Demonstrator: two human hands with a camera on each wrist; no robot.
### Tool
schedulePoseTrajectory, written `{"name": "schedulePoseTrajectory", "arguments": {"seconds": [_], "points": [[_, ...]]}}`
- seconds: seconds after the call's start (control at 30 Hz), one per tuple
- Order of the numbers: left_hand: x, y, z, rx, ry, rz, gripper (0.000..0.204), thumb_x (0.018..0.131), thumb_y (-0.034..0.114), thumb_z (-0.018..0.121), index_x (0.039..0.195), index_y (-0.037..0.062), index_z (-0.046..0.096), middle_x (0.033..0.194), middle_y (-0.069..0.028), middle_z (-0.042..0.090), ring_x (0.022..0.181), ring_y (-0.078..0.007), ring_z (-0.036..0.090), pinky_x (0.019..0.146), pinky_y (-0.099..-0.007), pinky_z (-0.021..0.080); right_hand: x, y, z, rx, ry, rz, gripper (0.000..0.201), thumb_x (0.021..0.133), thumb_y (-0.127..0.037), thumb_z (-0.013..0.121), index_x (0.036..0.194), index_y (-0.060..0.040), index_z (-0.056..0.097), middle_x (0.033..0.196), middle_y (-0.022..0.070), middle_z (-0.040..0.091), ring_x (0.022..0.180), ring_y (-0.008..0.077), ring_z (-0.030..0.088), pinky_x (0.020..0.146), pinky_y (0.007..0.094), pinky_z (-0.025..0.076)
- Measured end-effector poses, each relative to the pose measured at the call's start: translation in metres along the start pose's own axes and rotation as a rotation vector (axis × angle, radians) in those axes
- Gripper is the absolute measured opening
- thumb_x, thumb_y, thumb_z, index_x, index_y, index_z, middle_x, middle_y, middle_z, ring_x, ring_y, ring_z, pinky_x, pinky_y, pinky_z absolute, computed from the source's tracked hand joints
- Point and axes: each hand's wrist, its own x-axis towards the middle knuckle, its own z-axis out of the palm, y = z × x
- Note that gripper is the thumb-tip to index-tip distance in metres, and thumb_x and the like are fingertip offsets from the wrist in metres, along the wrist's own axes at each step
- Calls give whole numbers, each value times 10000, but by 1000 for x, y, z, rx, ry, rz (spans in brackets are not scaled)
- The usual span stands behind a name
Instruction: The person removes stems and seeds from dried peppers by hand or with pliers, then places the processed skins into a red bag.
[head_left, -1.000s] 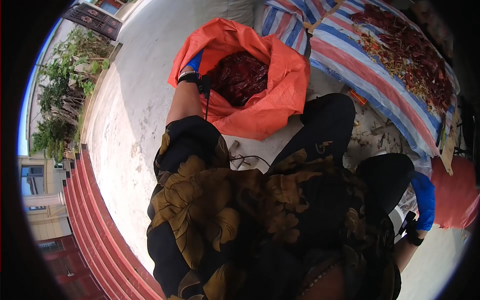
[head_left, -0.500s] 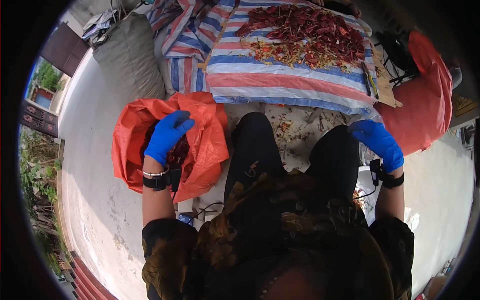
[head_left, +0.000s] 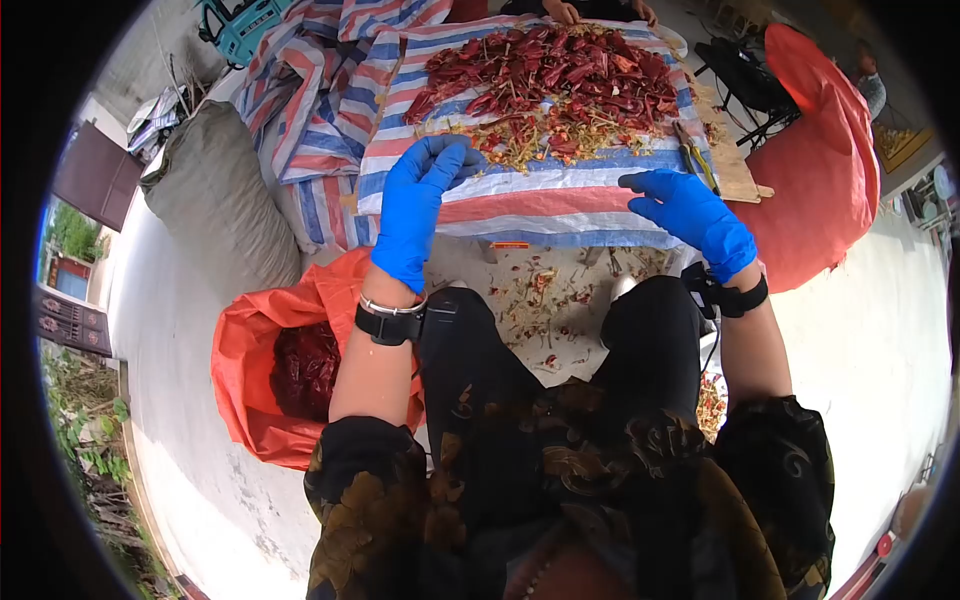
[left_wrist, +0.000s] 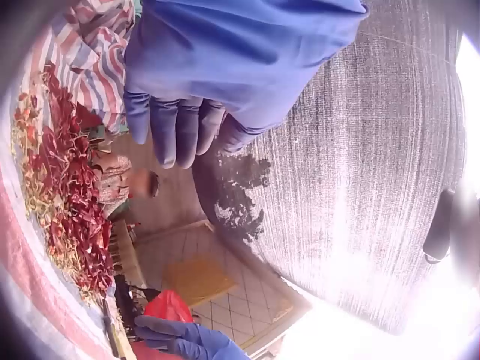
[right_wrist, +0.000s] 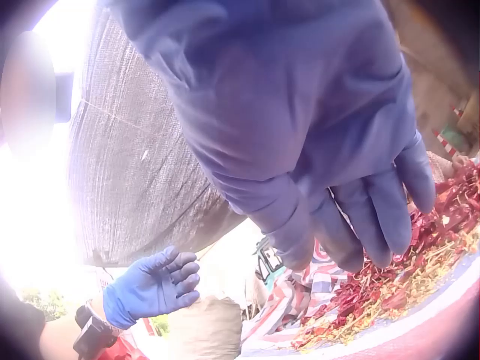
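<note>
Both hands wear blue gloves and hold nothing. My left hand (head_left: 415, 205) is over the near left edge of a striped sheet (head_left: 560, 207), its fingers loosely bent in the left wrist view. Toward the sheet's near right edge, my right hand (head_left: 695, 218) has its fingers extended and slightly bent, as the right wrist view shows. Beyond both hands lies a heap of dried red chili peppers (head_left: 560, 75) on the sheet. Yellowish stems and bits (head_left: 560, 143) are strewn along its near side. A tool with yellow-green handles (head_left: 697, 160) lies at the right.
An open orange-red sack (head_left: 245, 370) holding dark red chilies (head_left: 305, 370) stands left of my legs. A grey sack (head_left: 225, 190) is behind it, and a red sack (head_left: 820, 170) stands right. Another person's hands (head_left: 562, 12) are at the sheet's far edge. Scraps litter the floor (head_left: 545, 300).
My left hand has come out of the orange-red sack and across to the sheet. The right hand has risen from beside my leg toward the sheet. The head view has swung right to face it.
</note>
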Motion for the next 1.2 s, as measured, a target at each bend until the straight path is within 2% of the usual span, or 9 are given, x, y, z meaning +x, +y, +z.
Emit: {"name": "schedulePoseTrajectory", "arguments": {"seconds": [0.3,0.5,0.63,0.73,0.9,0.97,1.0,1.1,1.2], "points": [[80,-101,51,-203,-69,-152,211,888,176,524,1013,15,579,910,-93,632,814,-165,604,770,-285,477,83,105,9,83,289,141,385,786,-226,626,1141,-90,563,1070,157,591,954,289,583,814,342,454],[110,-177,51,-322,-150,-249,200,892,152,510,1019,14,580,932,-86,632,845,-167,607,776,-289,482,153,192,2,112,303,284,644,776,-303,650,1312,-69,381,1231,196,491,1128,278,488,915,334,389],[131,-178,58,-407,-178,-302,201,886,141,515,1031,15,575,944,-84,632,878,-168,606,793,-283,478,208,267,-7,22,374,347,762,731,-425,665,1326,-64,354,1254,232,454,1159,318,455,941,356,370],[138,-183,61,-389,-199,-326,204,881,134,521,1037,12,568,950,-88,632,881,-166,604,811,-283,474,240,283,-26,-181,359,471,858,690,-480,679,1341,-53,318,1263,240,440,1158,327,454,945,366,367],[150,-182,55,-418,-253,-348,215,877,150,534,1038,11,567,939,-81,630,878,-164,602,821,-283,471,262,291,-34,67,436,646,904,680,-501,682,1354,-55,279,1221,198,486,1132,287,476,936,344,375],[154,-185,54,-396,-249,-352,220,878,160,535,1034,8,566,933,-78,629,875,-161,599,829,-286,468,270,307,-35,424,351,732,853,684,-479,691,1325,-50,327,1175,172,523,1076,264,514,904,325,398],[156,-187,53,-389,-272,-341,221,878,161,537,1034,7,565,935,-78,627,877,-158,597,829,-285,467,275,301,-29,111,485,746,772,690,-464,684,1267,-38,400,1114,142,565,995,241,557,857,315,423],[161,-190,56,-392,-292,-329,225,873,163,548,1031,3,562,942,-77,621,886,-148,588,827,-278,459,282,297,-5,387,474,680,664,704,-453,656,1175,-15,491,1063,120,596,936,226,580,826,321,431],[164,-194,59,-349,-305,-325,214,871,154,553,1023,3,562,933,-70,618,880,-138,582,823,-269,455,286,319,13,169,491,701,552,699,-383,639,1103,-16,555,1038,137,612,935,250,588,811,343,435]]}}
